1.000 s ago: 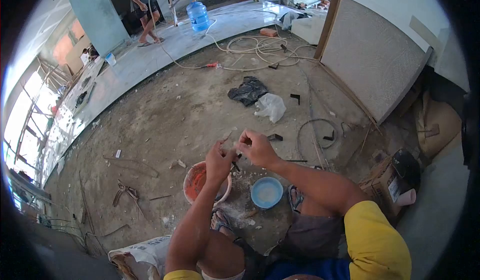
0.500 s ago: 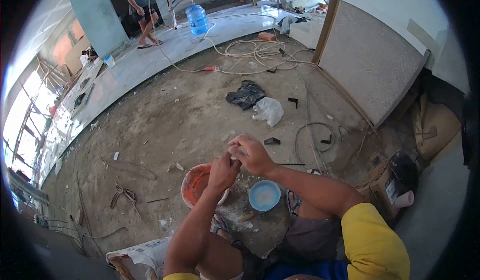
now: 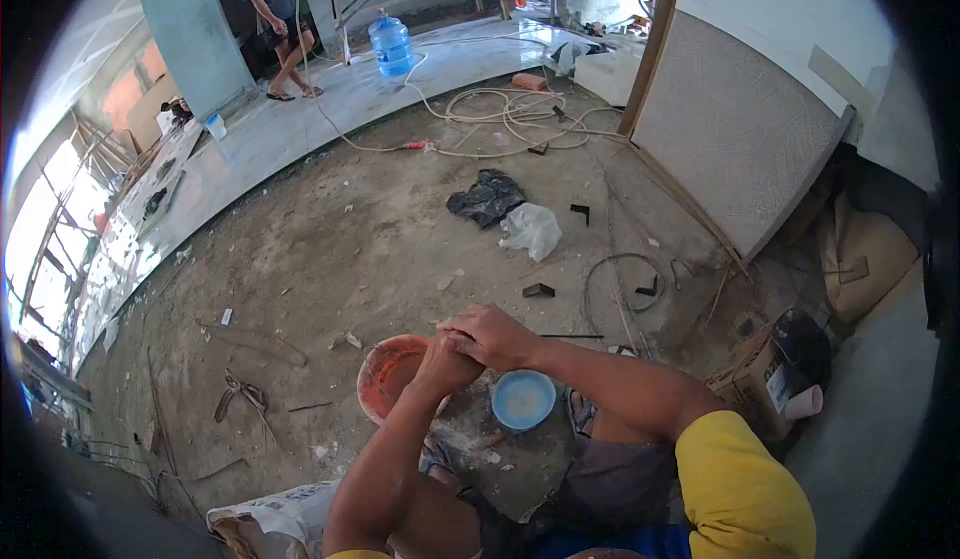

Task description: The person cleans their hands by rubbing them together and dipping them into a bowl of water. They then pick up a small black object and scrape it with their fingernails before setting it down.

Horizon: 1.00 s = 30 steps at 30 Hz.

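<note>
My left hand (image 3: 452, 365) is closed, held just over the right rim of an orange-red bucket (image 3: 374, 391). Across its top lies my right hand (image 3: 494, 337), fingers bent and pressed against it. Whatever the fingers may hold is hidden between the two hands. The bucket's inner wall is smeared with pale residue. To its right, below my right wrist, a round blue bowl (image 3: 523, 400) contains something whitish and cloudy. White powder and crumbs are scattered on the ground between bucket and bowl.
A torn white sack (image 3: 285, 514) sits by my left leg. Pliers (image 3: 240, 395) lie to the left. Ahead are black and clear plastic bags (image 3: 532, 231), a coiled hose (image 3: 500, 109) and a blue water jug (image 3: 391, 43). A person (image 3: 278, 24) stands at the back left.
Both hands have come down slightly toward the bucket. My right hand has gone from fingertips meeting the left hand to lying over it. The view has shifted a little.
</note>
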Tool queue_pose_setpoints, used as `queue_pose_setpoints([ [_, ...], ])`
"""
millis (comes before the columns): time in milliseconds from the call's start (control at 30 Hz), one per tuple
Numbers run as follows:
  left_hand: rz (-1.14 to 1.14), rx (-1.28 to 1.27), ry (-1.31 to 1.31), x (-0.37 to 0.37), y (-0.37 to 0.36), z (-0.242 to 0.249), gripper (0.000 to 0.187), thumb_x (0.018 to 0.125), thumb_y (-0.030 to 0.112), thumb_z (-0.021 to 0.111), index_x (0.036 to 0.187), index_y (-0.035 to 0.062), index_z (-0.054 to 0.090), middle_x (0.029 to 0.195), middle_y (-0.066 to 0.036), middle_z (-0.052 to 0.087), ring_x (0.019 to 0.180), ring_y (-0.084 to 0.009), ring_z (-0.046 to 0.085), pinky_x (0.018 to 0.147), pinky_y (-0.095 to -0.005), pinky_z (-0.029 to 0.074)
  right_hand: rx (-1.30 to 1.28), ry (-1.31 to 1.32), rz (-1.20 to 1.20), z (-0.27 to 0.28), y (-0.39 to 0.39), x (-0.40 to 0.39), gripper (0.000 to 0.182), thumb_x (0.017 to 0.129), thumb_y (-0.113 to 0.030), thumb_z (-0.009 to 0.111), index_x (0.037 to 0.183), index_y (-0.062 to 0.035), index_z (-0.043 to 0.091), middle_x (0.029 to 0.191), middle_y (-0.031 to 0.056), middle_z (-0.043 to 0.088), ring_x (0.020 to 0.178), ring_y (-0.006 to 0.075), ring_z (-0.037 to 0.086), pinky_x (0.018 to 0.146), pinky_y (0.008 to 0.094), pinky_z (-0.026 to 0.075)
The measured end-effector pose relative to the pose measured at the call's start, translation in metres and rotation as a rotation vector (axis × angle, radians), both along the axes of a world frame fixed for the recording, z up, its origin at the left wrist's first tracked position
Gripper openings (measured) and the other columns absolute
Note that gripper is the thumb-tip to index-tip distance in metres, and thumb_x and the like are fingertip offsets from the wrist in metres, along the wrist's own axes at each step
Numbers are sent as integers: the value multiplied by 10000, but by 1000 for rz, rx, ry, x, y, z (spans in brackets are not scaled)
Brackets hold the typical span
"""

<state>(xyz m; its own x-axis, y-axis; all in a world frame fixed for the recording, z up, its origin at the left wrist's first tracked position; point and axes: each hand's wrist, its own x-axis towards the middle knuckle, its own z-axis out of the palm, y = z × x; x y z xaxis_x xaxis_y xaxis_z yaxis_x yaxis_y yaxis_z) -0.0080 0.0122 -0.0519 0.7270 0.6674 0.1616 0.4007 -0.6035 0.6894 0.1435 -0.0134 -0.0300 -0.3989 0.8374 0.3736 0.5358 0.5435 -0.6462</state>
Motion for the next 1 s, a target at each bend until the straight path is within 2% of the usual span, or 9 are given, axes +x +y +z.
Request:
queue_pose_setpoints([
  [100, -33, -24, 15, 1, 0, -3, 209, 774, 80, 632, 977, 32, 630, 1021, -164, 638, 972, -333, 609, 798, -416, 499, 10, -39, -20, -2, -1, 0, 386, 940, -367, 486, 1031, -19, 629, 996, 184, 651, 978, 377, 586, 880, 463, 434],
  [167, -101, 88, 74, -1, 4, -16, 192, 806, 97, 606, 987, 39, 631, 1040, -165, 631, 1005, -329, 593, 828, -425, 488, -50, -19, -16, -4, -2, 1, 385, 947, -382, 475, 1018, -36, 629, 977, 182, 653, 962, 380, 591, 870, 469, 437],
  [267, -112, 59, 66, -1, 5, -19, 191, 832, 109, 584, 1006, 44, 628, 1056, -163, 626, 1015, -327, 587, 852, -420, 479, -143, -44, -9, -6, -1, 3, 391, 954, -404, 463, 1019, -58, 631, 964, 179, 654, 944, 388, 595, 853, 475, 445],
  [367, -75, -9, 127, 2, 5, -16, 203, 829, 106, 590, 1020, 46, 622, 1067, -163, 622, 1010, -328, 588, 849, -416, 480, -160, -76, 35, -4, 1, 5, 421, 948, -415, 478, 1077, -37, 611, 1031, 191, 638, 1004, 384, 583, 884, 461, 438],
  [500, -101, 55, 47, 1, 4, -17, 187, 832, 102, 591, 1004, 40, 626, 1061, -165, 626, 999, -326, 596, 830, -420, 489, -185, -77, 32, -5, 1, 5, 425, 948, -423, 477, 1072, -39, 611, 1023, 190, 638, 1001, 387, 583, 875, 461, 444],
  [667, -112, -81, 36, 0, 6, -17, 143, 844, 92, 578, 963, 36, 634, 1027, -162, 638, 985, -322, 599, 829, -415, 489, -187, -66, 32, -6, 0, 5, 432, 947, -433, 476, 1071, -40, 606, 1025, 189, 635, 996, 388, 585, 862, 458, 453],
  [800, -109, -30, 14, 0, 4, -14, 143, 853, 102, 576, 967, 41, 636, 1024, -163, 639, 973, -321, 603, 822, -413, 491, -181, -66, 37, -8, 0, 5, 435, 949, -436, 475, 1073, -40, 604, 1033, 187, 632, 998, 389, 584, 867, 458, 450],
  [867, -108, 58, 82, -1, 6, -21, 157, 858, 102, 569, 986, 38, 635, 1029, -165, 637, 980, -319, 603, 826, -415, 490, -163, -40, 28, -10, 0, 4, 433, 960, -447, 446, 1028, -56, 617, 1005, 181, 642, 985, 383, 587, 857, 474, 453],
  [1000, -91, -28, 158, 1, 2, -7, 176, 857, 93, 558, 1005, 34, 631, 1047, -166, 632, 1000, -320, 596, 843, -416, 485, -198, -71, 39, -10, 2, 6, 446, 950, -447, 472, 1081, -41, 602, 1037, 184, 631, 1018, 380, 573, 883, 456, 438],
])
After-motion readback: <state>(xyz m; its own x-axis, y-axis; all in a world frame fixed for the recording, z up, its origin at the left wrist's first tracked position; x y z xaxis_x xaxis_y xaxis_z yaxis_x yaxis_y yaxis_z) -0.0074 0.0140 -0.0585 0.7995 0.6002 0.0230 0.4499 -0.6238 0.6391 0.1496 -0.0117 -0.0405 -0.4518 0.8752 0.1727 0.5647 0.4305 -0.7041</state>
